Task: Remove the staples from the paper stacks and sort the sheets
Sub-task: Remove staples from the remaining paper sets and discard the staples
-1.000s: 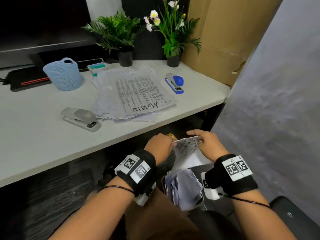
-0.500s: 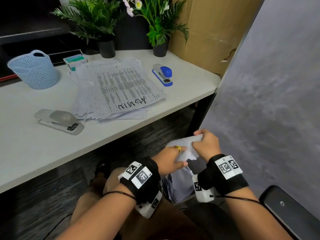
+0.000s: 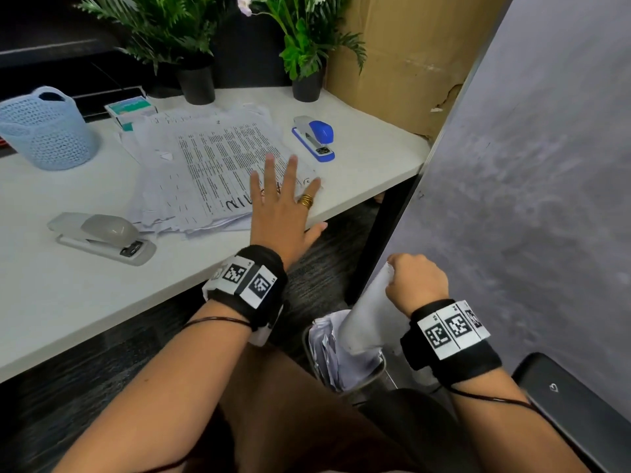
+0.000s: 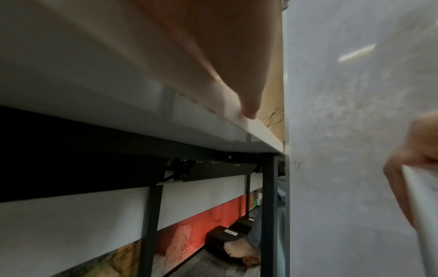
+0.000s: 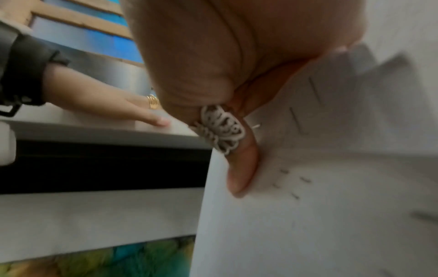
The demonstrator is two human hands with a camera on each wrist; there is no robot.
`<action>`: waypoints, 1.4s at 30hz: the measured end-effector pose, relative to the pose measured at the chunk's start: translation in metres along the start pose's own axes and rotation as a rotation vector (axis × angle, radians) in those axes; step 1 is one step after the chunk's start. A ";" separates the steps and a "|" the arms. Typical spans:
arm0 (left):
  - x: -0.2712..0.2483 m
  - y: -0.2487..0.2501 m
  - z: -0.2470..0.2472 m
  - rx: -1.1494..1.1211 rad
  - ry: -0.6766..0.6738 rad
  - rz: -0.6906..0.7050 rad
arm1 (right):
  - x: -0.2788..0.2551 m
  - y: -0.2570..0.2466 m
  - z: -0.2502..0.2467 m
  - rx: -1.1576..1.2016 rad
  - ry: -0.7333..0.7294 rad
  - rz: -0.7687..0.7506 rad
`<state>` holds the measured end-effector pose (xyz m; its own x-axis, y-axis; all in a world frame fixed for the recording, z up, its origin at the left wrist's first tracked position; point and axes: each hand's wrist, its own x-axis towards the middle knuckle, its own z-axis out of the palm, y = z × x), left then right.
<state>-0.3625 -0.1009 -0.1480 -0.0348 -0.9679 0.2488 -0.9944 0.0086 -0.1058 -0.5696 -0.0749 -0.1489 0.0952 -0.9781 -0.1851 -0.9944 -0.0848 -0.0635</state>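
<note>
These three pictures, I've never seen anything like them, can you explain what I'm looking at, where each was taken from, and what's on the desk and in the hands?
No machine here: a person sits at a white desk wearing a camera on the head and one on each wrist. The big picture looks down from the head. The left hand reaches out, fingers straight, over the pile of printed sheets. Around the pile lie a grey stapler, a blue stapler, a light-blue mesh basket and two potted plants. The right hand grips a white sheet below desk level. The left-wrist picture looks along the left hand's thumb at the desk's edge. The right-wrist picture shows the right hand's fingers pinching that sheet, which bears staple marks.
</note>
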 end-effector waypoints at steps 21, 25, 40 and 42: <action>0.012 -0.004 0.022 -0.080 -0.133 -0.204 | 0.107 0.001 0.103 -0.143 -0.220 -0.157; 0.012 -0.004 0.022 -0.069 -0.136 -0.205 | 0.104 -0.001 0.116 -0.134 -0.250 -0.177; 0.012 -0.001 0.020 -0.048 -0.117 -0.228 | 0.108 -0.031 0.209 0.199 -0.353 -0.167; 0.011 0.000 0.019 -0.026 -0.123 -0.231 | 0.102 -0.036 0.182 0.279 -0.128 -0.220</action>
<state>-0.3608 -0.1163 -0.1635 0.2040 -0.9683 0.1444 -0.9769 -0.2110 -0.0349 -0.5158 -0.1373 -0.3444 0.3280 -0.9091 -0.2568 -0.9002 -0.2183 -0.3768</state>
